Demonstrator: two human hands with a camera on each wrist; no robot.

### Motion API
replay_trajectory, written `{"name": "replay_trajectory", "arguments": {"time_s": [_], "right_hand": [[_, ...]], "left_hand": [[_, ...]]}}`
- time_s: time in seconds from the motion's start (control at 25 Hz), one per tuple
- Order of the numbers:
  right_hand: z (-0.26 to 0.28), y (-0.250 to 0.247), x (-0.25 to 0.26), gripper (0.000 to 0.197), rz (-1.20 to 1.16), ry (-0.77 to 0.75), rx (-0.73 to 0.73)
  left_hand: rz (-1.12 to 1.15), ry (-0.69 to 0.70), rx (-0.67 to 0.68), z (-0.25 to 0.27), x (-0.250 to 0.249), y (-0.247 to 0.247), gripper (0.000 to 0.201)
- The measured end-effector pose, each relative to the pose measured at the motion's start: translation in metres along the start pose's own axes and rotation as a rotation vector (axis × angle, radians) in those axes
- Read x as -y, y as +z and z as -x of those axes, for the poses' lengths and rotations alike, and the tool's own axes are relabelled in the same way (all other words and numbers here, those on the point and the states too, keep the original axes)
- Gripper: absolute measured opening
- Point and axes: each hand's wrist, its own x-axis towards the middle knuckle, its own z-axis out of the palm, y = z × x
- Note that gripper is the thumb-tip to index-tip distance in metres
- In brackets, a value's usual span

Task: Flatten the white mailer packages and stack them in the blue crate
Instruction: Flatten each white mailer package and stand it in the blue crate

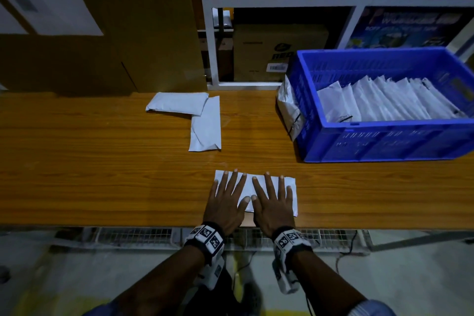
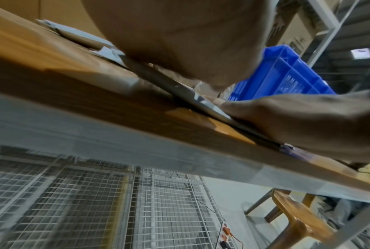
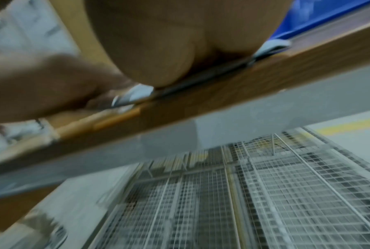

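Head view: mailer (image 1: 289, 188) flat under left hand (image 1: 225, 202), right hand (image 1: 273, 206).

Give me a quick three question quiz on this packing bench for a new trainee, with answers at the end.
1. True or false: both hands press flat on one mailer.
2. How many mailers lie loose at the back of the table?
3. Where is the crate: A) table's left, B) table's right, C) on the floor?

Key: 1 true; 2 two; 3 B.
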Motion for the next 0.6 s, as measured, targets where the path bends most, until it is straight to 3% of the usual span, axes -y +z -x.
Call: {"name": "replay_trajectory", "arguments": {"time_s": [0.32,0.6], "right_hand": [[-0.004,0.007,-0.003,0.056,0.043,-0.025,-0.063],[-0.007,-0.006,-0.005,0.054,-0.060,-0.016,0.036]], "left_hand": [[-0.053,0.014,-0.045,-0.010,-0.007,0.021,0.057],[-0.015,0.000,-0.018,-0.014,-0.004,0.024,0.056]]}}
